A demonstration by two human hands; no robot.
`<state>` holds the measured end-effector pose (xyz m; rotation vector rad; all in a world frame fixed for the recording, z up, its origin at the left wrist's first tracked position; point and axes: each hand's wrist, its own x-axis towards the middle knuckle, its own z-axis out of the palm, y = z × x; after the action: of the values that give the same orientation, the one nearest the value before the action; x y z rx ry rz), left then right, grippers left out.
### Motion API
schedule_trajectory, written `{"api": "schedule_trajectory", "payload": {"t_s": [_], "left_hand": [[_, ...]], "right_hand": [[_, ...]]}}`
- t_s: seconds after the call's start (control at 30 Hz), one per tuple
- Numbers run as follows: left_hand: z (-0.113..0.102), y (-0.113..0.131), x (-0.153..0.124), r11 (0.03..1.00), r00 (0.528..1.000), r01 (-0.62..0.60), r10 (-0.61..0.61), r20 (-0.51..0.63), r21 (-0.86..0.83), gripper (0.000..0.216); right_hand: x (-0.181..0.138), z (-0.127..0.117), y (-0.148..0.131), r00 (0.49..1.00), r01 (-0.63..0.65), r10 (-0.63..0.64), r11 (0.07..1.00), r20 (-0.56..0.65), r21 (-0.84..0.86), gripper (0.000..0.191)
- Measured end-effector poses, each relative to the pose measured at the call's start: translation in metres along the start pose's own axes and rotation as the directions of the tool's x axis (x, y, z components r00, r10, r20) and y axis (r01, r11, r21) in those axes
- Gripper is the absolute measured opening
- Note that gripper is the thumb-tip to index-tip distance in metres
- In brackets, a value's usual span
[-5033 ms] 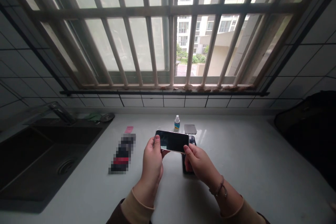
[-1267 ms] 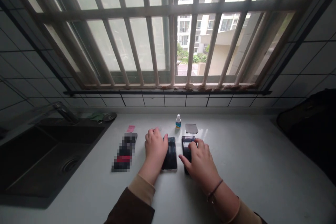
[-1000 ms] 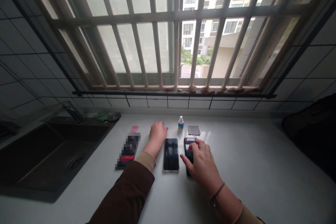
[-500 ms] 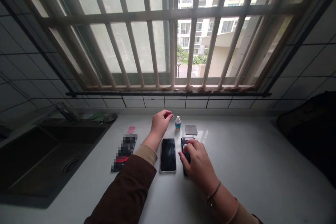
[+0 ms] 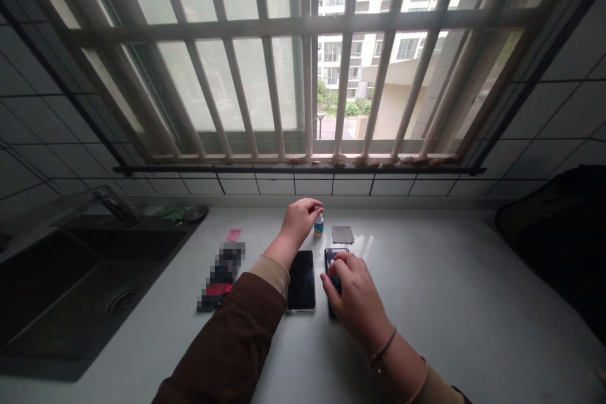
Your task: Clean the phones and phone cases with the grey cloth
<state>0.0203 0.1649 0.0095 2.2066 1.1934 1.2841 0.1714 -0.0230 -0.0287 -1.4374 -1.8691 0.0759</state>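
My left hand (image 5: 299, 222) reaches across the white counter (image 5: 440, 303), its fingers closing on the cap of a small white dropper bottle (image 5: 319, 225) with a blue label. A dark-screened phone (image 5: 302, 279) lies flat just below that hand. My right hand (image 5: 353, 297) rests with curled fingers on a second dark phone (image 5: 332, 265) lying beside the first, covering most of it. A small grey square cloth (image 5: 342, 235) lies to the right of the bottle.
A dark sink (image 5: 71, 284) with a tap (image 5: 113, 204) fills the left side. A blurred dark box (image 5: 221, 276) and a pink slip (image 5: 233, 235) lie left of the phones. A black bag (image 5: 558, 233) sits at the right. A barred window (image 5: 303, 57) is ahead.
The phone once held in both hands now lies on the counter. My left hand moved forward and right to the dropper bottle. My right hand stays on the second phone.
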Motion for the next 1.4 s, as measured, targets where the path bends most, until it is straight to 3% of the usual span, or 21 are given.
{"api": "schedule_trajectory", "payload": {"t_s": [0.3,0.47,0.67,0.83,0.97,1.07,1.13,1.2,1.3,1.4], "left_hand": [[0.010,-0.003,-0.004,0.999,0.997,-0.024,0.020,0.074,0.048,0.012],[0.016,-0.008,-0.014,0.998,0.996,0.046,-0.049,0.078,0.040,0.017],[0.030,-0.007,-0.034,0.992,0.989,0.126,-0.127,0.072,0.018,0.043],[0.034,-0.005,-0.036,0.979,0.981,0.192,-0.190,0.046,-0.065,0.045],[0.030,0.006,-0.042,0.947,0.967,0.253,-0.250,0.039,-0.199,0.052],[0.021,0.028,-0.062,0.883,0.955,0.294,-0.281,0.090,-0.365,0.054],[0.013,0.048,-0.082,0.672,0.925,0.370,-0.327,0.191,-0.641,0.061],[0.005,0.065,-0.101,0.538,0.899,0.422,-0.354,0.258,-0.729,0.067],[-0.004,0.078,-0.121,0.509,0.882,0.427,-0.418,0.219,-0.747,0.068],[-0.005,0.075,-0.132,0.543,0.878,0.408,-0.453,0.153,-0.734,0.067]], "right_hand": [[-0.001,0.003,0.002,1.000,-0.003,0.003,1.000,0.013,0.007,0.008],[-0.001,0.004,0.003,1.000,-0.004,0.004,1.000,0.030,0.003,0.007],[-0.002,0.004,0.003,1.000,-0.006,0.006,1.000,0.030,0.019,0.007],[0.000,0.002,0.002,0.999,-0.021,0.020,0.999,0.032,0.040,0.006],[0.001,0.001,0.005,0.996,-0.023,0.029,0.998,-0.084,0.065,0.027],[0.001,0.001,0.007,0.981,-0.072,0.086,0.994,-0.173,0.086,0.046],[0.000,0.001,0.007,0.978,-0.130,0.147,0.984,-0.146,0.122,0.049],[-0.001,0.000,0.004,0.984,-0.166,0.177,0.967,-0.038,0.192,0.046],[-0.003,0.001,0.000,0.983,-0.171,0.144,0.941,0.112,0.293,0.043],[-0.005,0.005,-0.003,0.986,-0.131,0.096,0.949,0.133,0.287,0.044]]}}
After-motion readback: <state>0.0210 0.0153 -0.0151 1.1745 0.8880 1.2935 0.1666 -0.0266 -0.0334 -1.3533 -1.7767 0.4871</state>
